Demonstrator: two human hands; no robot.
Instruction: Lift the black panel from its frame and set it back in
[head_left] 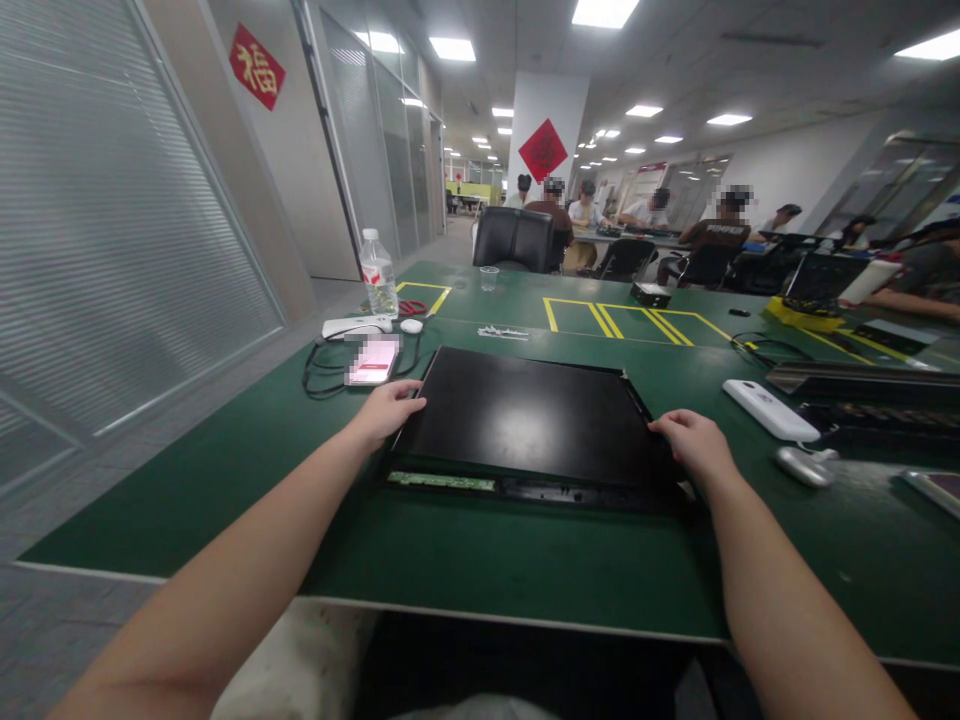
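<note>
A black LCD screen panel [525, 415] lies face up in front of me, over a black frame. Along its near edge run a green circuit board strip [441, 481] and a dark bar [559, 492]. My left hand [386, 410] grips the panel's left edge, thumb on top and fingers at the side. On the opposite side my right hand [694, 445] pinches the right edge near its middle. The undersides of both hands' fingers are partly hidden.
A green table [247, 500] carries a water bottle [379, 272], red-handled scissors [411, 307], a phone [373, 360] with cables and a plastic cup [489, 278]. To the right are a white power bank [770, 409] and black bars [870, 380]. Several people sit farther back.
</note>
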